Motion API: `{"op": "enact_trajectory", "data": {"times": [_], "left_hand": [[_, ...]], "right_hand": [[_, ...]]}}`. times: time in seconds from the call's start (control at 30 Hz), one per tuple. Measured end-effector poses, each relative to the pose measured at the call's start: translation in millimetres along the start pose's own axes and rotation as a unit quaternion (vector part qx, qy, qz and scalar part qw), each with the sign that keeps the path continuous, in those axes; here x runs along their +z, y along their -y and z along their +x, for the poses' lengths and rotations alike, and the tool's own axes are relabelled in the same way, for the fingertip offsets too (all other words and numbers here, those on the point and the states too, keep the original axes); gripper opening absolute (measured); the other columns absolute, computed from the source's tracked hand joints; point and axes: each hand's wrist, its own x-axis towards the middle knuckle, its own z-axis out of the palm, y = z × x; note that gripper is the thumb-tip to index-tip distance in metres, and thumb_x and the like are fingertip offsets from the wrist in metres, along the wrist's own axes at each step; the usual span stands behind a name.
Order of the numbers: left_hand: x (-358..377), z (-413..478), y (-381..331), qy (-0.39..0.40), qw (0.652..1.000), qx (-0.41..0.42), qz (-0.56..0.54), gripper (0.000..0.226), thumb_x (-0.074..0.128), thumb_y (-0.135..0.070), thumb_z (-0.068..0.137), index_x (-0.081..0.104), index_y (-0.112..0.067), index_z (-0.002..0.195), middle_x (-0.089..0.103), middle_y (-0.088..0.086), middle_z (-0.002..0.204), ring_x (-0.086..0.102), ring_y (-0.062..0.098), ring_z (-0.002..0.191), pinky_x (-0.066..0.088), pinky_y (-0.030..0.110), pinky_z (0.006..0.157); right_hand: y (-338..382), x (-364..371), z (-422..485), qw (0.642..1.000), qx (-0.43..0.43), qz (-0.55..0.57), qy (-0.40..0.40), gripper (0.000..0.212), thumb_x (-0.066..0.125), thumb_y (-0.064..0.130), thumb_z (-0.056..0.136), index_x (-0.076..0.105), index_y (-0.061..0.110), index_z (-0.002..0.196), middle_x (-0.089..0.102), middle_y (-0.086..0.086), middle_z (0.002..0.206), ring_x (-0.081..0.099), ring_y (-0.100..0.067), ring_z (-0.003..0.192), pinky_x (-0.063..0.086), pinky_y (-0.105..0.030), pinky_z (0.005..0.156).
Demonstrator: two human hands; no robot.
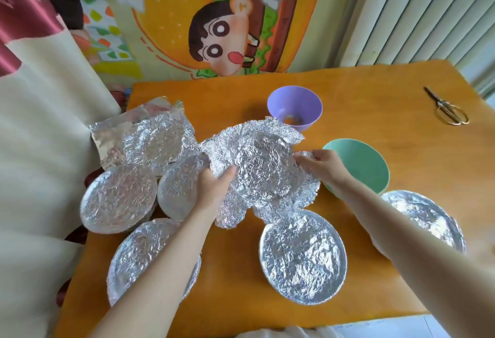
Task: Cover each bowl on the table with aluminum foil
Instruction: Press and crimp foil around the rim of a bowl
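On the orange table (375,91), the biggest thing is a crinkly foil sheet (262,166) right in the middle, with a round dent pressed into it. I cannot tell if a bowl hides under it. Around it sit covered bowls (302,257), shiny on top, at 4, 6, 7 and 9 o'clock. Some spare foil (150,134) lies at 10 o'clock.

The green bowl (359,163) has no cover and sits at 3 o'clock, just beside the sheet. The purple bowl (294,104) has no cover too. It sits at 12 o'clock, and the sheet's edge hides its near side.

The left hand (211,187) pinches the sheet's edge at 8 o'clock, thumb on top. The right hand (321,163) holds the edge at 3 o'clock with curled fingers. Small scissors (447,110) lie far off at 2 o'clock.

Foil is thin, so a hard pull from both hands may rip it. The sheet is bumpy and may not hug a rim tight. The purple bowl looks light and could tip if the sheet bumps it.
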Motion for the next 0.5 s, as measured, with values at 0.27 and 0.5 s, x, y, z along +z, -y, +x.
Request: {"op": "enact_trajectory", "data": {"times": [0.27, 0.5], "left_hand": [[18.4, 26.8, 3.2, -0.069, 0.984, 0.053, 0.154, 0.036, 0.059, -0.035, 0.091, 0.054, 0.001, 0.097, 0.042, -0.005, 0.066, 0.040, 0.006, 0.057, 0.034, 0.021, 0.051], [30.0, 39.8, 0.9, -0.048, 0.956, 0.108, 0.267, 0.044, 0.046, -0.036, 0.097, 0.050, -0.001, 0.123, 0.056, 0.008, 0.121, 0.053, 0.023, 0.111, 0.044, 0.033, 0.087]], "right_hand": [[-22.6, 18.0, 28.1, 0.996, 0.050, -0.054, -0.046, 0.046, 0.065, 0.039, 0.085, 0.041, 0.014, 0.055, 0.041, 0.000, 0.052, 0.036, -0.014, 0.048, 0.021, -0.028, 0.047], [-38.5, 37.7, 47.6, 0.994, 0.041, -0.076, -0.064, 0.074, 0.057, 0.070, 0.069, 0.061, 0.011, 0.115, 0.060, -0.006, 0.116, 0.056, -0.023, 0.111, 0.045, -0.034, 0.091]]}}
